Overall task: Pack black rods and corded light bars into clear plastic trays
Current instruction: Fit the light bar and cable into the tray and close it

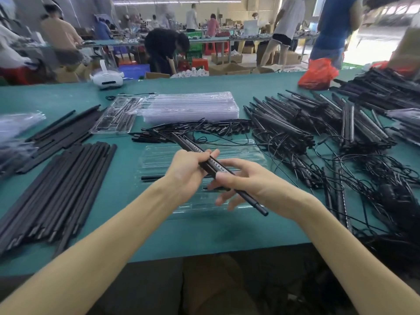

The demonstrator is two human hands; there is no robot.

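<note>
Left hand (189, 172), right hand (248, 179) and light bars (189, 146) hide tray (246, 147)'s middle.

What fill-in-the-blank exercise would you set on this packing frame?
The left hand and the ____ hand both hold the light bars over the clear tray. The loose black rods lie to the tray's ____. The plastic bag at the table's far edge is ____.
Missing words: right; left; red.
</note>
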